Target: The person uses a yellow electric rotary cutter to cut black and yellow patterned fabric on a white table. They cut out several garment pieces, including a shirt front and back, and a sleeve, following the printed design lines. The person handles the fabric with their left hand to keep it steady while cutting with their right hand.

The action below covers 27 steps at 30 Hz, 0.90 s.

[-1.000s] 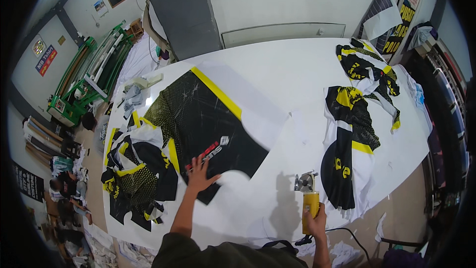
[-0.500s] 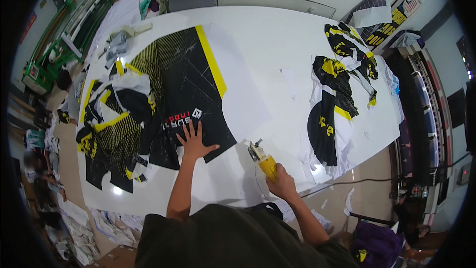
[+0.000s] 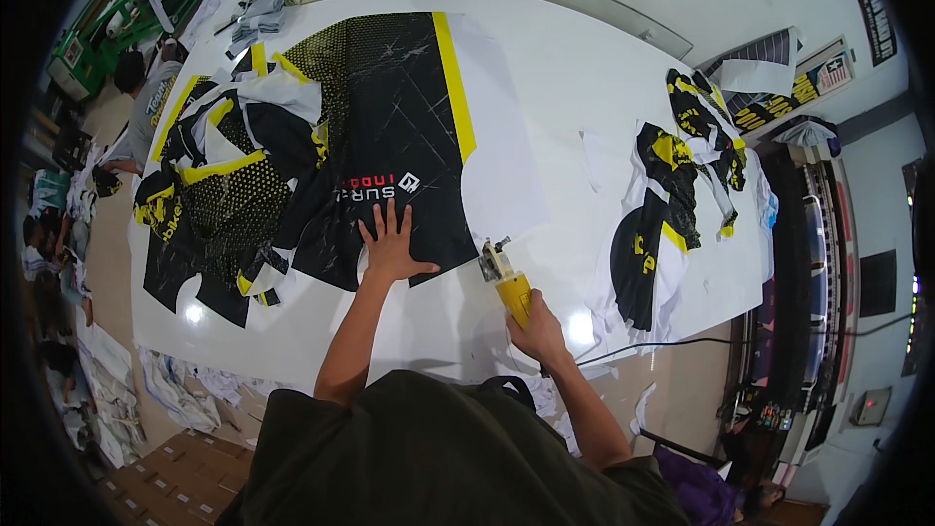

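Note:
My left hand [image 3: 392, 251] lies with fingers spread on a black fabric panel [image 3: 404, 107] that has a yellow stripe and a dotted yellow pattern. A white margin [image 3: 497, 136] of material extends along the panel's right side. In my right hand [image 3: 538, 331] is an electric fabric cutter [image 3: 514, 297] with a yellow body and a metal head. The cutter's head is at the panel's lower right corner; whether its blade touches the cloth I cannot tell. Crumpled black, yellow and white fabric pieces [image 3: 234, 185] overlap the panel's left part.
All this lies on a large white table [image 3: 555, 68]. More cut pieces [image 3: 643, 244] are heaped on its right side, grey cloth [image 3: 258, 19] at its far left. A black cord [image 3: 672, 341] trails right from the cutter. Another person [image 3: 161, 88] is beyond the table's left edge.
The cutter has moved closer to the panel's lower right corner. My left hand stays spread on the panel. The whole view has shifted and turned slightly.

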{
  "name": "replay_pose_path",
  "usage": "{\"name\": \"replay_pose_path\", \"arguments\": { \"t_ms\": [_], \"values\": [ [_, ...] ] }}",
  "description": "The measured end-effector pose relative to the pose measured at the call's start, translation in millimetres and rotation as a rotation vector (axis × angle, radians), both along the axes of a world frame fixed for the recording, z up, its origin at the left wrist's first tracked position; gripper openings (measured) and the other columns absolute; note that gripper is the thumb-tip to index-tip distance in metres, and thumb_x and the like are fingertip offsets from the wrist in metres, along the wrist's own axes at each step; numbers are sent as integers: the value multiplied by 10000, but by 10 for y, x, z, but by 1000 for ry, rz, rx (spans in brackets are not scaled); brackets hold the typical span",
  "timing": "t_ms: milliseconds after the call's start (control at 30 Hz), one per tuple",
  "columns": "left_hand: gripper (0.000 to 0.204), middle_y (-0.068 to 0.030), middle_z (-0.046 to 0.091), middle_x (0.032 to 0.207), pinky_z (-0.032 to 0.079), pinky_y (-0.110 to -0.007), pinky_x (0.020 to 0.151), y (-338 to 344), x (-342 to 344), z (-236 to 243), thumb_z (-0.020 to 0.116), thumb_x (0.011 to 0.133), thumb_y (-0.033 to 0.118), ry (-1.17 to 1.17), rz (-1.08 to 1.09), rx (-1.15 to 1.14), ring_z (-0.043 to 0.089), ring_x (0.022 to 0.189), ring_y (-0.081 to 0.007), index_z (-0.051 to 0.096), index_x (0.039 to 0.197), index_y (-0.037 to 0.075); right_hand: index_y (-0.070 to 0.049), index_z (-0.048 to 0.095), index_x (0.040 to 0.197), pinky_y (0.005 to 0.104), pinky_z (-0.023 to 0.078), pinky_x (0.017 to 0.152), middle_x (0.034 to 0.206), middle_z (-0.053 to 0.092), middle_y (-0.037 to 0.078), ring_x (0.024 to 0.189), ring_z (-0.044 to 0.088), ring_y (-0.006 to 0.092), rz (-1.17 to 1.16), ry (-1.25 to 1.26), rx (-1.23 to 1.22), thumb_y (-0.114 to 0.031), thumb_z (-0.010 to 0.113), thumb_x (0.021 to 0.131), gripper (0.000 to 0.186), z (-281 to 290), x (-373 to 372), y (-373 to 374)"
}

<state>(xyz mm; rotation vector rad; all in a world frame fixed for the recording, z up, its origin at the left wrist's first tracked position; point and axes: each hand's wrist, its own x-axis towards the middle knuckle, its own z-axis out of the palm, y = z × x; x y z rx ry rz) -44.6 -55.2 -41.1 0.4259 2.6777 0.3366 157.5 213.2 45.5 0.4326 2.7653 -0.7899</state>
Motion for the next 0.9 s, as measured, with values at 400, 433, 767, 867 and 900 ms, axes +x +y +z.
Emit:
{"name": "replay_pose_path", "arguments": {
  "t_ms": [400,433,767,867,900],
  "values": [
    [1527,-249,14,1749,-39,-779,1185,-16,12,-69,822,528,840,26,23,66,-81,1600,-490,151,1695,120,45,404,1243,587,572,760,1046,661,359,881,686,543,35,-15,32,-314,674,954,534,34,-304,-112],
    [1524,-249,19,1749,-38,-778,1186,-17,15,-60,825,529,836,26,25,70,-80,1600,-490,153,1695,120,52,405,1238,589,568,769,1026,663,369,887,683,547,32,-12,29,-313,679,952,539,34,-342,-127],
    [1491,-234,9,1753,-38,-767,1194,-16,20,17,861,546,772,21,38,65,-65,1601,-488,166,1693,120,36,420,1154,578,571,745,960,671,357,851,688,537,4,26,65,-307,682,950,477,-50,-884,-310],
    [1479,-228,9,1754,-39,-765,1196,-23,23,28,872,553,748,18,46,79,-60,1602,-485,169,1692,119,34,418,1140,574,570,737,946,672,361,842,688,538,-21,33,69,-308,682,951,472,-78,-1033,-383],
    [1475,-226,10,1755,-38,-764,1197,-29,24,33,876,555,740,16,50,85,-59,1603,-484,170,1691,119,34,416,1138,573,570,735,940,672,362,840,687,539,-27,37,72,-308,682,951,472,-81,-1083,-411]
  ]
}}
